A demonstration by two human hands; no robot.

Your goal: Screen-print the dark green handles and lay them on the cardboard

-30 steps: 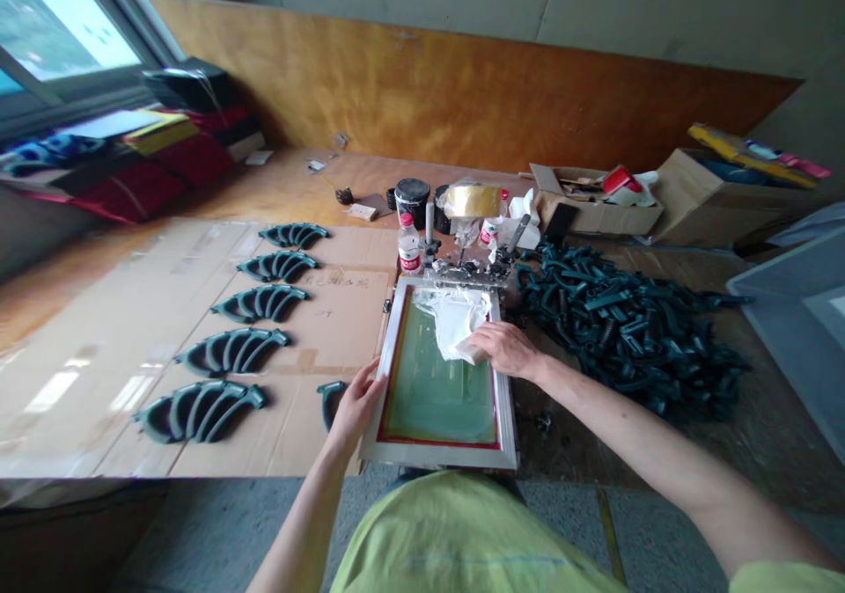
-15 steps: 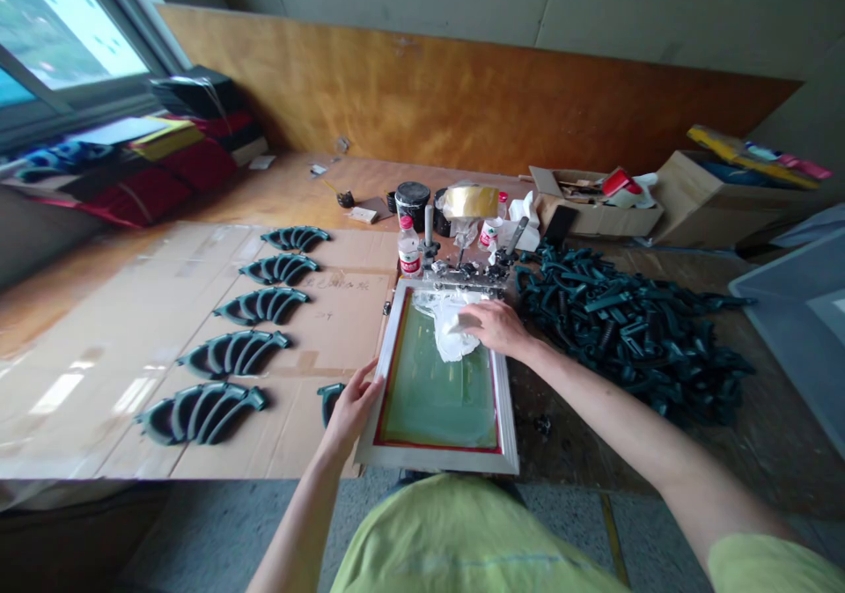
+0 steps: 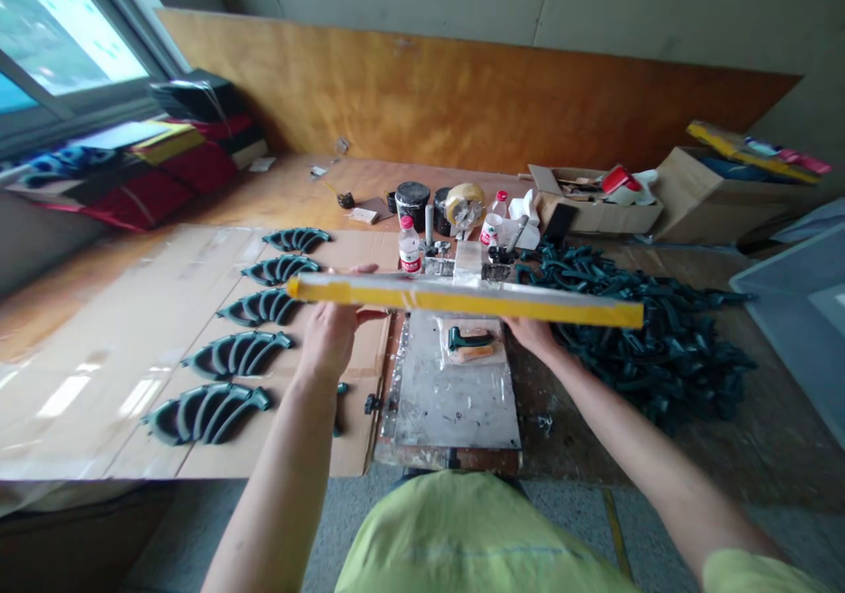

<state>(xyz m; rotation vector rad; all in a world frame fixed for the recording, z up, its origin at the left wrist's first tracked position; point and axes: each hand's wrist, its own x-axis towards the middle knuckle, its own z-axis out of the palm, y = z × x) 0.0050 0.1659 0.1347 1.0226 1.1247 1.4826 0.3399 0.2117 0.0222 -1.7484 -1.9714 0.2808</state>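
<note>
The screen printing frame (image 3: pixel 462 298) is tilted up and seen edge-on, yellow tape along its near edge. My left hand (image 3: pixel 335 325) grips its left part, fingers above and thumb below. My right hand (image 3: pixel 532 333) is at the underside toward the right; its fingers are hidden behind the frame. Below lies a stained metal base plate (image 3: pixel 455 408). On it, a dark green curved handle-like part (image 3: pixel 470 339) rests in a small holder (image 3: pixel 473 354). A white piece (image 3: pixel 468 261) shows behind the frame by the hinge clamps (image 3: pixel 505 254).
Rows of green parts (image 3: pixel 208 413) lie fanned on cardboard (image 3: pixel 99 347) at left. A heap of similar parts (image 3: pixel 647 347) is at right. Behind stand a red-capped bottle (image 3: pixel 410 245), a black tub (image 3: pixel 413 199), a tape roll (image 3: pixel 464 199) and an open carton (image 3: pixel 594 215).
The frame has swung up from lying flat, uncovering the base plate and the green part. My left hand has moved up with it; my right hand has moved right and behind the frame.
</note>
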